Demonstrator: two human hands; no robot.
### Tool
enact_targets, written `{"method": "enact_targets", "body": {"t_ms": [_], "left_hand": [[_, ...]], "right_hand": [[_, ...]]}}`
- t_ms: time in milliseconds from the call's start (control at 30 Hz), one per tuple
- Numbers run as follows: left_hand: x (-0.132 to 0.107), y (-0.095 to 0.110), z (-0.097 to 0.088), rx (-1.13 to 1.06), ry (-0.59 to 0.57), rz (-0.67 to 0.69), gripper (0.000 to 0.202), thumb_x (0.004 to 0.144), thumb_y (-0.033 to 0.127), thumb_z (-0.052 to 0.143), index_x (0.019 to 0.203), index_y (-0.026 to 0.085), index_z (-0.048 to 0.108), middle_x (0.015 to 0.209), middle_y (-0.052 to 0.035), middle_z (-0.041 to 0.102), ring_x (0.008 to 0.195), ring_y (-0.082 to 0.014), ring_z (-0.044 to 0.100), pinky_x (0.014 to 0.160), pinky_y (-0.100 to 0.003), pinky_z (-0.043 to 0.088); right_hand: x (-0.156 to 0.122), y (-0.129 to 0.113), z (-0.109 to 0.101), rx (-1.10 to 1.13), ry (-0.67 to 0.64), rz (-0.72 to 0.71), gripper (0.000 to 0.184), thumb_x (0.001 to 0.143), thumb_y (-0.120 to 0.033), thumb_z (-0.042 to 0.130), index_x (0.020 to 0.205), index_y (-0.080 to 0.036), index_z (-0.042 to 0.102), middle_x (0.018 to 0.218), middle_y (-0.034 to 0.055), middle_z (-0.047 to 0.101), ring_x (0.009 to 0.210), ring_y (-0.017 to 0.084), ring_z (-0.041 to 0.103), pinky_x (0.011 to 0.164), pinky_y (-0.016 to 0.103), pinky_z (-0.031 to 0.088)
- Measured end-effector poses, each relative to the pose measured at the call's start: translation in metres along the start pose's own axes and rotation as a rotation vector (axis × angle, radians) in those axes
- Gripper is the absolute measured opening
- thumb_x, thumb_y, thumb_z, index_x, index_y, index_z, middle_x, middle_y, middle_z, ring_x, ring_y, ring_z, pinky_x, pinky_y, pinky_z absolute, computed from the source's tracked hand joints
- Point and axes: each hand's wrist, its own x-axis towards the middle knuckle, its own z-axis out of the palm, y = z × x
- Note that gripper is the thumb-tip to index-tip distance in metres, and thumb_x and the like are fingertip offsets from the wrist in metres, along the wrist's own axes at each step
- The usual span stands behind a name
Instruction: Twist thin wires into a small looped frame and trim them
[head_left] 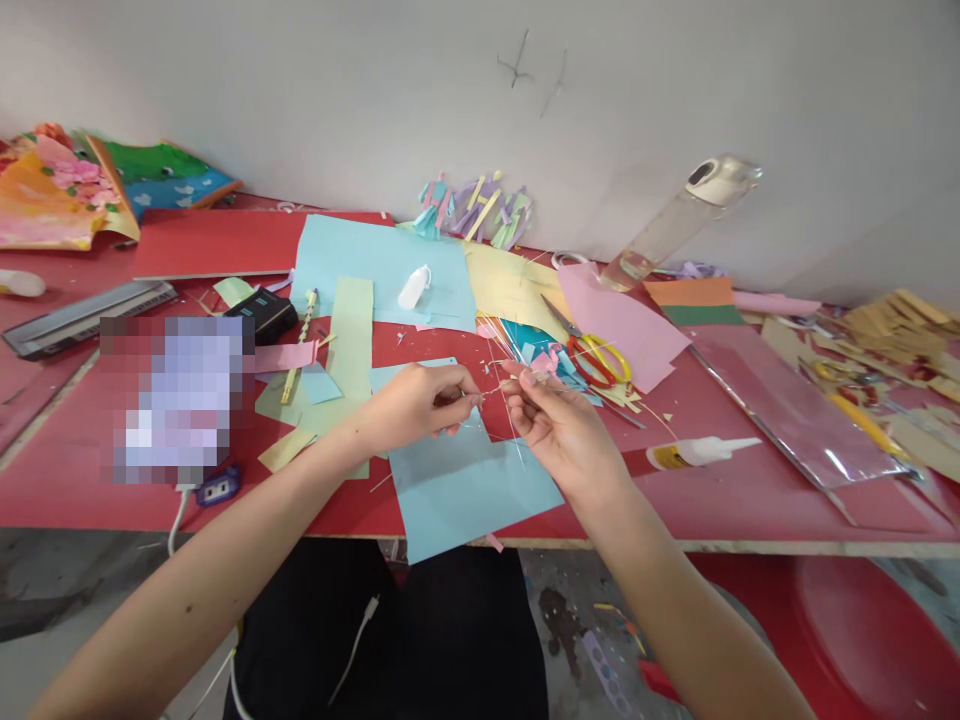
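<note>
My left hand [417, 402] and my right hand [553, 420] meet over a light blue paper sheet [465, 480] at the front of the red table [720, 490]. Both hands are closed in a pinch on thin, pale strands [496, 392] that run between the fingertips and hang down toward the sheet. What the strands are made of is too fine to tell. Just behind my right hand lies a heap of coloured paper scraps [536, 355] and yellow-and-red-handled scissors [600, 358].
A glue bottle [697, 453] lies right of my right hand. A small white bottle [414, 287] rests on a large blue sheet [375, 265]. A clear water bottle [679, 222] leans on the wall. A clear plastic sleeve [802, 410], a black box [262, 312] and paper crafts [67, 190] lie around.
</note>
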Motion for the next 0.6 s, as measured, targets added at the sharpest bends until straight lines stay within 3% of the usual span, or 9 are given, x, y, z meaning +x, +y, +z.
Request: {"method": "enact_targets", "body": {"t_ms": [167,333,600], "left_hand": [[0.000,-0.001,0.001,0.013,0.040,0.029,0.008,0.086,0.015,0.050,0.082,0.017,0.057,0.053,0.0077,0.055,0.042,-0.0044,0.045,0.049,-0.017,0.039],[-0.001,0.000,0.001,0.066,0.086,0.040,0.010,0.083,0.010,0.050,0.080,0.017,0.057,0.051,0.0089,0.054,0.042,-0.0042,0.043,0.052,-0.017,0.038],[-0.001,0.002,0.002,0.018,0.053,0.045,0.010,0.085,0.012,0.050,0.080,0.016,0.057,0.053,0.0079,0.054,0.042,-0.0034,0.043,0.049,-0.017,0.038]], "right_hand": [[-0.005,0.006,0.008,0.024,0.084,-0.112,0.024,0.065,-0.035,0.085,0.081,-0.020,0.076,0.076,0.0009,0.072,0.066,0.008,0.065,0.061,0.016,0.058],[-0.006,-0.001,0.006,-0.075,0.006,-0.120,0.026,0.062,-0.030,0.087,0.083,-0.020,0.076,0.075,-0.0003,0.071,0.069,0.009,0.066,0.068,0.020,0.058],[-0.006,-0.010,0.000,-0.134,-0.049,-0.101,0.033,0.058,-0.028,0.088,0.087,-0.020,0.076,0.078,0.0012,0.073,0.070,0.011,0.068,0.071,0.024,0.060]]}}
